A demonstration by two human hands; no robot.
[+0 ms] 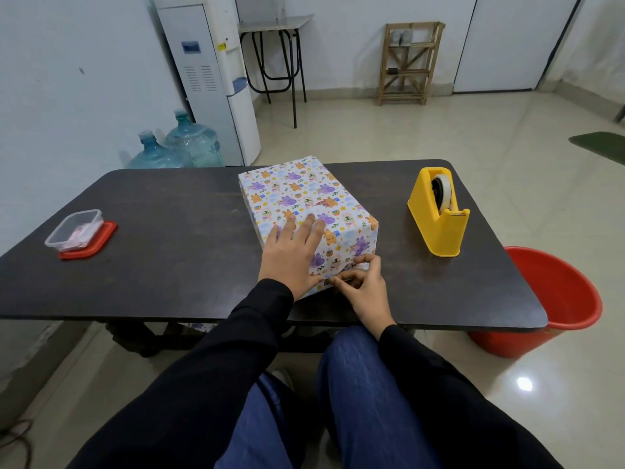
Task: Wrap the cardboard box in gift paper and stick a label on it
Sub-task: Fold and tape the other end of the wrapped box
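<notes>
The box [304,198], covered in white gift paper with small colourful animal prints, lies on the dark table [169,258] near its middle. My left hand [291,258] rests flat on the box's near top, fingers spread and straight. My right hand [363,286] is at the box's near end face, where its thumb and fingers pinch a fold of the paper low on that face. The near end of the box is partly hidden by both hands.
A yellow tape dispenser [438,218] stands on the table's right side. At the left sits a clear plastic tub [74,230] on its red lid. A red bucket [554,299] is on the floor beside the table's right corner. Water bottles [176,147] stand behind.
</notes>
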